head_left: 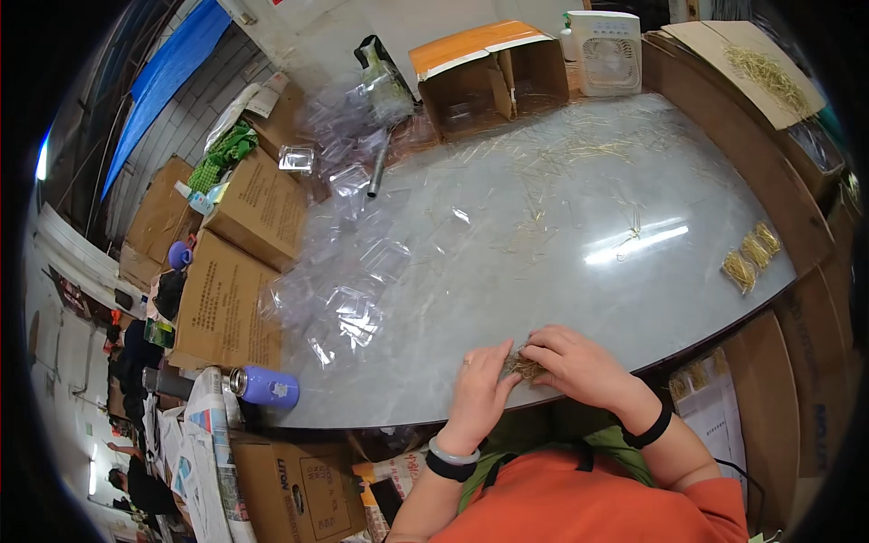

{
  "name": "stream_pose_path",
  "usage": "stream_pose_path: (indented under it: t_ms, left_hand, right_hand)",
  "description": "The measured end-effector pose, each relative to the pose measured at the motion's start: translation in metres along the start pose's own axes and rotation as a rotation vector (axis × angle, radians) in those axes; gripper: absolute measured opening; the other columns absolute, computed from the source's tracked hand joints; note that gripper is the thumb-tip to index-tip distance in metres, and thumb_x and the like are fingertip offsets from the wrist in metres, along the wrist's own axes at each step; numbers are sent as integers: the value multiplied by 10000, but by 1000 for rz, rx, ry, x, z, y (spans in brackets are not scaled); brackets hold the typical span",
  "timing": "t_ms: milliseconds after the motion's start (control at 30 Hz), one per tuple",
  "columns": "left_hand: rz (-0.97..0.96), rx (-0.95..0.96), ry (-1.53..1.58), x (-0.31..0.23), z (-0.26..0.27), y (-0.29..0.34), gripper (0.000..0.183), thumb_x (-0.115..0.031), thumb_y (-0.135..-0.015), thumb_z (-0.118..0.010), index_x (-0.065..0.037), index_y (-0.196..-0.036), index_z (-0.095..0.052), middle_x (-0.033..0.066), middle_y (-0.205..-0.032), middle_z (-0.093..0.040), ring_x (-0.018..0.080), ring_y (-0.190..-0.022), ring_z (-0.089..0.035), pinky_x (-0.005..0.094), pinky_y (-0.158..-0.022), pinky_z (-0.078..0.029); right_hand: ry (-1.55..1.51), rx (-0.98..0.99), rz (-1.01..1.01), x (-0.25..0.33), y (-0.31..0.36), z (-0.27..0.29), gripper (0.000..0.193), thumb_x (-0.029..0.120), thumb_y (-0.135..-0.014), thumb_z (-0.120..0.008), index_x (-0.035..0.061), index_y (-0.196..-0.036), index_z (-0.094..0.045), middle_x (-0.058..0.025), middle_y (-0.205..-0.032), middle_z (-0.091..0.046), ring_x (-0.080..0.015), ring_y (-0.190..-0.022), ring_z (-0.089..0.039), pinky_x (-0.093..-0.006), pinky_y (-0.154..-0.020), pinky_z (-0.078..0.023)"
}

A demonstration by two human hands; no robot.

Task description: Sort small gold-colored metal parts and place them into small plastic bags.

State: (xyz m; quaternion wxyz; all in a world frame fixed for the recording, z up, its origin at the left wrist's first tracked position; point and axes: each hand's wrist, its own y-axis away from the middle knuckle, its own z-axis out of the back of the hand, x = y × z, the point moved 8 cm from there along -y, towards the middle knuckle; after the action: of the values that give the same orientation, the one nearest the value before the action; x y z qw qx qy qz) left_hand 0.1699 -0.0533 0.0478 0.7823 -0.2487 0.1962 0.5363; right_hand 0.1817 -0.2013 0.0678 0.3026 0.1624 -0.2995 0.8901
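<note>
At the near edge of the grey table [489, 299], my left hand [482, 387] and my right hand [579, 366] close in on a small bundle of gold wire pieces [523, 366]. Both sets of fingers press against it from either side and hide part of it. Loose gold wire pieces [543, 172] lie scattered over the far half of the table. To the right rest a few packed bundles of the same wire [753, 258]. Left of my hands, clear plastic packs [358, 308] spread in a loose heap.
An orange-topped carton [489, 81] and a white fan [609, 59] stand at the back. Cardboard boxes [231, 299] line the left side, with a purple bottle [270, 387] at the table's edge. A metal tube [378, 167] lies among plastic. A cardboard wall [742, 172] borders the right.
</note>
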Motion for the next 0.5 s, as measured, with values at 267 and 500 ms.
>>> stream_pose_path:
  t_ms: [267,500]
  left_hand:
    - [33,-238,320,-3,11,6,539,-9,-863,-724,1,-1383,-580,198,-1252,-620,363,-1242,-577,423,-1066,-461]
    - [-48,-267,-58,-8,14,4,298,-54,-881,-731,-2,-1172,-691,159,-1138,-659,383,-1081,-599,428,-927,-490]
  right_hand:
    - [-9,3,-51,2,0,2,536,162,-808,-798,9,-1272,-576,-155,-1247,-592,-348,-1179,-592,-423,-1000,-511]
    - [34,-47,-51,6,-4,2,595,181,-803,-802,-4,-1309,-550,-157,-1320,-569,-351,-1236,-567,-421,-1031,-503]
